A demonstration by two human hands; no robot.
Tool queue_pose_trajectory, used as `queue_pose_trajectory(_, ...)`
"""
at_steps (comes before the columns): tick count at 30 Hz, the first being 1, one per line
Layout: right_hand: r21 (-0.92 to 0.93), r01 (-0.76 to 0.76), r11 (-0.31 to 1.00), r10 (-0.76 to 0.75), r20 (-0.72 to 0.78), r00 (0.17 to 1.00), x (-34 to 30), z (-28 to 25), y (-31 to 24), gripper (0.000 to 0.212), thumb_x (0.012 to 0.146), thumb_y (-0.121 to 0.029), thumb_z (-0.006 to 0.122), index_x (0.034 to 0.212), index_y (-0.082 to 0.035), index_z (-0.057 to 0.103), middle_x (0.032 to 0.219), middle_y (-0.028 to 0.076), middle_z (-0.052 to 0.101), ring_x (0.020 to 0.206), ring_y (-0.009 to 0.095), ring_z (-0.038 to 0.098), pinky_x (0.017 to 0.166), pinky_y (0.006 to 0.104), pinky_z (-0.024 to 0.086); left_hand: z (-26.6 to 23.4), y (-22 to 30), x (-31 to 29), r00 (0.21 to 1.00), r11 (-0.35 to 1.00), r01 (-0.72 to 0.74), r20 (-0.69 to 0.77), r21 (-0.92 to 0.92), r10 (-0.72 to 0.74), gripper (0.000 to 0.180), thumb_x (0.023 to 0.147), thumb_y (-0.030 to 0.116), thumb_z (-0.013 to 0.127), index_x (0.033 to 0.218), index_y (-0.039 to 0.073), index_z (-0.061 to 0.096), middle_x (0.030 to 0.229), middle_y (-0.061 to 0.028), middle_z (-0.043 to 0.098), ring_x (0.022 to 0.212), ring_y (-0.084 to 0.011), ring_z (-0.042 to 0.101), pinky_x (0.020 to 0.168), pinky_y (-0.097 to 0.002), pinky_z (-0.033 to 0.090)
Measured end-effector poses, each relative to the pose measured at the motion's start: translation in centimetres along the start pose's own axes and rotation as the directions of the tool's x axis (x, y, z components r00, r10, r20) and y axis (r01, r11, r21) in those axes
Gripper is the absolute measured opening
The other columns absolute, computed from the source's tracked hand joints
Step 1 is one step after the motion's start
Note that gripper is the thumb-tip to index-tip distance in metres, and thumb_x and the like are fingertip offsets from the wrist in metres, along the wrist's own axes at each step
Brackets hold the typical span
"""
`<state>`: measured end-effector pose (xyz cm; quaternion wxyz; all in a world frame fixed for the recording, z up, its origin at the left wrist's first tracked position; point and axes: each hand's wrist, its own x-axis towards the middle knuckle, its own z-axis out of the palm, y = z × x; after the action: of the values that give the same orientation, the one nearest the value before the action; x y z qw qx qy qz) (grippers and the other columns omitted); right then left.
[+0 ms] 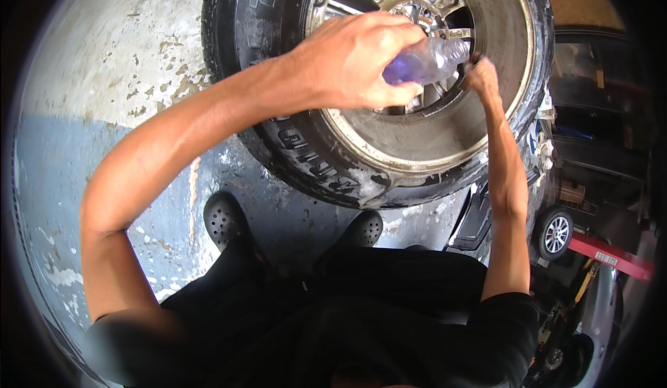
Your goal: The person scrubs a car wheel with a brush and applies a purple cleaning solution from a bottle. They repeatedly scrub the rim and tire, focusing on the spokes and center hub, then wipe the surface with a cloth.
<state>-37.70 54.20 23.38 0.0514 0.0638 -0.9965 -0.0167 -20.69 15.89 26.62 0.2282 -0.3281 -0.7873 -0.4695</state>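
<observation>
My left hand is wrapped around a clear plastic bottle with purple-blue liquid in it. The uncapped-looking bottle is tilted, its neck pointing right, over the inside of a wheel. My right hand, closed and somewhat blurred, is just right of the bottle mouth; a small dark thing shows at its fingers, too unclear to name. Below both hands lies a large black tyre on a multi-spoke metal rim. The rim's inner barrel is brownish and dirty, and whitish wet patches mark the tyre's sidewall. My left hand hides part of the spokes.
The worn blue and grey floor has peeling paint and wet spots. My dark clogs stand near the tyre. A black flat panel lies by my right forearm. Farther right are another wheel and a red beam.
</observation>
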Motion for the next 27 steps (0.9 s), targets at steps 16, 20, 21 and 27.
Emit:
queue_pose_trajectory(16, 0.796, -0.302, 0.524, 0.195, 0.233, 0.953, 0.9, 0.6, -2.4, 0.009, 0.087, -0.014, 0.054, 0.087, -0.005, 0.056, 0.067, 0.008, 0.064, 0.051, 0.013, 0.056, 0.047, 0.0260, 0.043, -0.3, -0.1, 0.0, 1.000, 1.000, 0.005, 0.016, -0.030, -0.004, 0.041, 0.074, 0.023, 0.074, 0.104, -0.001, 0.060, 0.080, -0.0122, 0.052, 0.074, -0.0273, 0.055, 0.070, -0.0378, 0.047)
queue_pose_trajectory(20, 0.687, -0.240, 0.685, 0.138, 0.201, 0.970, 1.6, 0.6, 1.3, 0.008, 0.089, -0.014, 0.054, 0.086, -0.006, 0.055, 0.066, 0.007, 0.063, 0.053, 0.012, 0.056, 0.049, 0.0255, 0.043, -0.1, 0.4, 0.4, 0.998, 0.999, 0.030, 0.060, -0.041, -0.027, 0.040, 0.074, 0.023, 0.074, 0.104, -0.001, 0.060, 0.080, -0.0122, 0.053, 0.075, -0.0268, 0.055, 0.070, -0.0383, 0.047)
queue_pose_trajectory(21, 0.711, -0.204, 0.673, 0.055, 0.227, 0.972, 1.5, 0.8, -0.2, 0.008, 0.089, -0.014, 0.054, 0.085, -0.007, 0.055, 0.065, 0.006, 0.062, 0.053, 0.012, 0.056, 0.048, 0.0256, 0.043, -0.2, 0.1, 0.3, 0.998, 0.999, 0.031, 0.063, -0.026, -0.029, 0.041, 0.074, 0.023, 0.074, 0.104, -0.001, 0.059, 0.081, -0.0121, 0.053, 0.075, -0.0267, 0.056, 0.070, -0.0384, 0.047)
queue_pose_trajectory(27, 0.747, 0.102, 0.657, -0.101, -0.047, 0.994, 1.2, 3.8, 4.4, 0.013, 0.087, -0.017, 0.052, 0.089, -0.005, 0.056, 0.064, 0.009, 0.064, 0.052, 0.014, 0.058, 0.048, 0.0282, 0.045, 1.3, 0.8, 1.0, 0.993, 0.997, 0.029, 0.112, -0.076, -0.020, 0.046, 0.073, 0.024, 0.076, 0.106, -0.002, 0.059, 0.083, -0.0122, 0.054, 0.076, -0.0263, 0.057, 0.071, -0.0376, 0.048)
